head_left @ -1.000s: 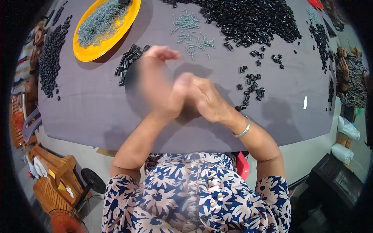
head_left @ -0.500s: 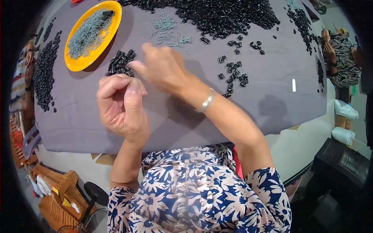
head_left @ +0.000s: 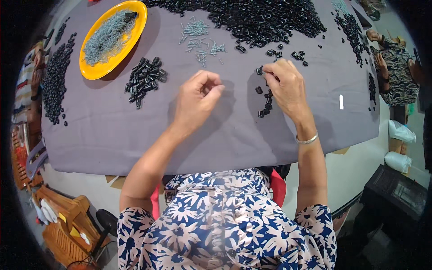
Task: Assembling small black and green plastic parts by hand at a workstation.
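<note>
Nearest the body, the grey cloth-covered table (head_left: 135, 144) is left bare, apparently as working room. The left hand (head_left: 198, 96) is held just above that bare patch, fingers curled in with thumb and fingertips pressed together; whether anything small is pinched there cannot be told. The right hand (head_left: 285, 85) is lowered onto a short trail of small black pieces (head_left: 265, 105), its fingertips closed on one black piece (head_left: 259, 70) at the trail's far end; that piece is too small for its long axis or heading to be read. The trail itself runs roughly near to far under the hand, probably strung out by picking. Left of the hands, a tidy cluster of black tubes (head_left: 145, 80) is kept apart, seemingly a sorted lot, the tubes pointing in mixed directions. Beyond, loose grey pins (head_left: 200, 38) are scattered within reach. Farther left, a yellow tray (head_left: 96, 72) heaped with grey pins is set aslant. Farthest off, the big black heap (head_left: 252, 18) spans the table's far edge.
</note>
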A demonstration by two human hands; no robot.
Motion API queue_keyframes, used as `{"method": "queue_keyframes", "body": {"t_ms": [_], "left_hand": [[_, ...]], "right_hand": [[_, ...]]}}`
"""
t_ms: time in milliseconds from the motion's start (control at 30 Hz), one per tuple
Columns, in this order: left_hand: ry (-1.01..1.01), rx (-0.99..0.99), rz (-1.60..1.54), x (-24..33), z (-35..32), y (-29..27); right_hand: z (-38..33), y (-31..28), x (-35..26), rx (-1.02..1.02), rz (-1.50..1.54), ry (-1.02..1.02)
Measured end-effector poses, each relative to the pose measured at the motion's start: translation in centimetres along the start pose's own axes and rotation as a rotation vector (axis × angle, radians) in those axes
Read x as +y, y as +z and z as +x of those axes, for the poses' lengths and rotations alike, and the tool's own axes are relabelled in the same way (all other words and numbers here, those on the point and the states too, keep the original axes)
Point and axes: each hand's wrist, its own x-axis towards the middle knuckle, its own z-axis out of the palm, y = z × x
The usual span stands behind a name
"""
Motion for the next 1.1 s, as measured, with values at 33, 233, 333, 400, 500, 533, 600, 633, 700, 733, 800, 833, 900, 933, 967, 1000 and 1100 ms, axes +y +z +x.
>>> {"method": "queue_keyframes", "body": {"t_ms": [33,233,333,400,500,533,600,633,700,733,800,833,900,933,967,1000,1100], "left_hand": [[0.015,0.013,-0.007,-0.3,0.2,0.0],[0.131,0.037,0.016,-0.6,0.2,0.2],[0.168,0.048,0.039,-1.1,0.2,0.1],[0.179,0.062,-0.011,-1.4,0.4,0.0],[0.143,0.082,-0.08,-1.4,0.6,-0.2],[0.142,0.097,-0.085,-1.4,0.7,-0.3],[0.143,0.108,-0.094,-1.4,0.7,-0.5],[0.126,0.133,-0.11,-1.4,0.8,-0.5],[0.108,0.159,-0.124,-1.5,0.8,-0.6],[0.101,0.162,-0.152,-1.6,0.8,-0.7],[0.093,0.163,-0.181,-1.6,0.8,-0.7],[0.108,0.156,-0.191,-1.4,0.7,-0.7],[0.124,0.15,-0.201,-1.4,0.7,-0.7],[0.143,0.159,-0.188,-1.6,0.8,-0.8],[0.163,0.168,-0.174,-1.7,0.8,-0.8],[0.165,0.17,-0.175,-1.8,0.8,-0.7],[0.121,0.188,-0.178,-1.9,1.0,-0.6]], "right_hand": [[0.3,0.2,-0.1,0.002,-0.013,0.0],[1.5,0.5,-0.1,-0.093,-0.08,0.006],[1.5,0.5,-0.3,-0.148,-0.007,0.048],[1.6,0.4,-0.1,-0.146,0.012,0.052],[2.0,0.0,-0.2,-0.123,0.094,0.107],[2.1,-0.2,-0.3,-0.104,0.159,0.156],[2.8,-0.8,0.8,-0.083,0.374,0.236],[3.0,-1.2,1.2,-0.058,0.59,0.314],[2.9,-2.0,0.7,-0.03,0.634,0.329],[2.9,-2.2,0.4,-0.005,0.682,0.343],[2.4,-2.0,0.5,-0.035,0.708,0.325],[2.2,-1.9,0.6,-0.065,0.732,0.307],[2.2,-1.4,0.5,-0.021,0.762,0.317],[2.2,-1.1,0.5,0.023,0.793,0.326],[2.1,-0.9,1.1,0.023,0.793,0.325],[2.3,-0.7,1.8,0.001,0.64,0.359],[2.0,-1.0,2.5,-0.064,0.335,0.323]]}}
